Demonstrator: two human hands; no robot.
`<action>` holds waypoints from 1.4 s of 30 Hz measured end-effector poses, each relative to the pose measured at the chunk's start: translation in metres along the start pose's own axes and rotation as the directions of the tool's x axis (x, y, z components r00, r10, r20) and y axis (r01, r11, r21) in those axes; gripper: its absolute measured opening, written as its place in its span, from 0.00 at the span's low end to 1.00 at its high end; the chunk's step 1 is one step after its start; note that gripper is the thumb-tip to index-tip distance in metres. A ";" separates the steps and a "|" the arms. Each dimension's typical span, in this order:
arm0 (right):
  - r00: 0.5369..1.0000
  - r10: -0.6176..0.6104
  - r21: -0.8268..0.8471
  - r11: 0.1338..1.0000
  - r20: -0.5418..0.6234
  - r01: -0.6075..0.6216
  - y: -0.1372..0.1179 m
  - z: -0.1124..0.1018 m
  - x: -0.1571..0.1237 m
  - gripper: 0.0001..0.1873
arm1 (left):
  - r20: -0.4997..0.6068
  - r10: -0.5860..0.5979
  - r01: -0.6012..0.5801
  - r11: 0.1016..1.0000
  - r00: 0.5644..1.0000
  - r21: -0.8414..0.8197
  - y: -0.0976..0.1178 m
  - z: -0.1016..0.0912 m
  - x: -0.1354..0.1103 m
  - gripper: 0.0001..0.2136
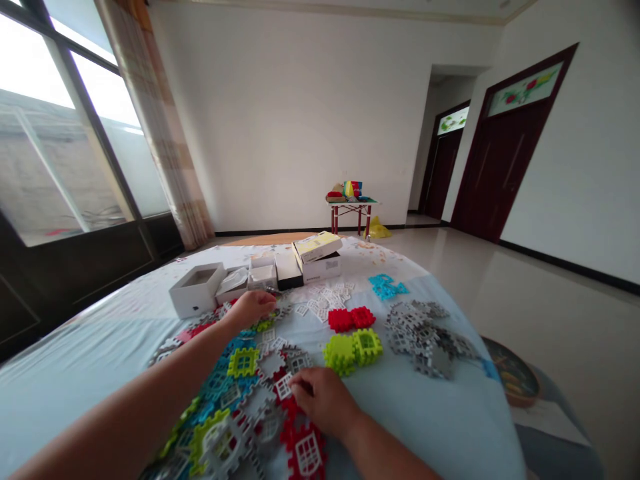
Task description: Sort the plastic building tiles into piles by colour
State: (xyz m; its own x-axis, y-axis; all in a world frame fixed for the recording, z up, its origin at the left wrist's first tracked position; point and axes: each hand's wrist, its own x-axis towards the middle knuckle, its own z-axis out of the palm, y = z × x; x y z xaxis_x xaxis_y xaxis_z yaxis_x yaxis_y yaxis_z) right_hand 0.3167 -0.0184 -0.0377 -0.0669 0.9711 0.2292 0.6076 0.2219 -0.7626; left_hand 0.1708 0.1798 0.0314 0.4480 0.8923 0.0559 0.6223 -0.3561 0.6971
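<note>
Interlocking waffle-block toy pieces cover a pale blue bedsheet (90,360), with a mixed heap (227,393) of red, blue, lime and grey pieces under my arms. My left hand (249,308) rests curled at the heap's far end, close to an open white cardboard box (196,290). My right hand (321,400) grips a small white lattice piece (284,387) beside a red piece (304,453). Sorted groups lie to the right: red pieces (351,319), lime pieces (353,352), cyan pieces (386,287), grey pieces (423,337) and white pieces (323,301).
Several more boxes, including a stacked one with a yellow lid (317,248), stand at the bed's far side. Beyond, a small red-legged table (351,208) holds colourful items, a yellow bag (377,229) lies beside it, and a round tray (513,371) sits by the bed.
</note>
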 end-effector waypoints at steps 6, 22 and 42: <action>1.000 0.003 0.042 0.999 -0.003 -0.003 0.001 0.000 -0.002 0.12 | 0.059 0.053 -0.066 0.968 0.997 0.244 -0.029 -0.016 -0.036 0.15; 1.000 -0.001 0.037 0.999 -0.020 0.002 0.003 0.003 -0.003 0.13 | 0.159 0.122 -0.198 0.704 0.980 0.682 -0.011 -0.020 -0.052 0.07; 1.000 0.006 0.050 0.999 -0.014 -0.005 0.001 0.000 -0.003 0.11 | -0.040 -0.055 0.057 0.996 0.998 0.063 -0.025 -0.034 -0.055 0.19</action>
State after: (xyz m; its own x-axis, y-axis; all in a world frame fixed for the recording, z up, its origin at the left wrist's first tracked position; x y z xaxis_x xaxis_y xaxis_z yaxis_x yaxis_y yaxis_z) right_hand 0.3175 -0.0215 -0.0394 -0.0525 0.9711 0.2329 0.5677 0.2209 -0.7930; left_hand 0.1086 0.1486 0.0357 0.3876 0.9207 0.0458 0.6862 -0.3214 0.6525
